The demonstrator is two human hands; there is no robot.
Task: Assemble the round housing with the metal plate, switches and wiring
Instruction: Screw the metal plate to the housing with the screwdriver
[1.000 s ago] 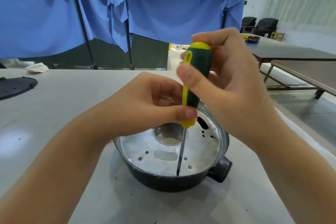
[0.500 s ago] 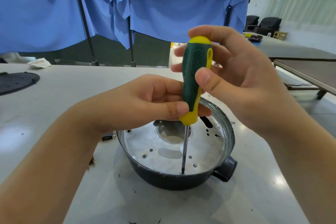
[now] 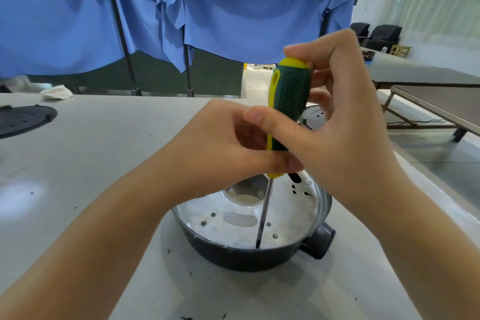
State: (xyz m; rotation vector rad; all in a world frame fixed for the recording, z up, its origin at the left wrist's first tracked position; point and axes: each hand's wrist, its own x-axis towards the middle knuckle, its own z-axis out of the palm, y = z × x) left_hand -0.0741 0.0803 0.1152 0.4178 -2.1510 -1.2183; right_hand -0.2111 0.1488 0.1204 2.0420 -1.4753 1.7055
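Screwdriver (image 3: 287,101) with a green-and-yellow textured handle and a thin steel shaft stands nearly upright, its tip resting on the perforated silver metal plate (image 3: 233,218) close to the plate's near rim. We see that plate seated inside the round dark plastic housing (image 3: 249,258), which sits on the grey table (image 3: 104,153) toward its near edge, with a short black tubular stub projecting from the housing's right side. Our right hand (image 3: 335,122) grips the upper handle, thumb and fingers curled round it. Our left hand (image 3: 223,148) pinches the lower end of the handle, fingers curled against it. A black round perforated disc (image 3: 23,119) lies at the table's left edge, with a crumpled white cloth (image 3: 57,92) at the far edge.
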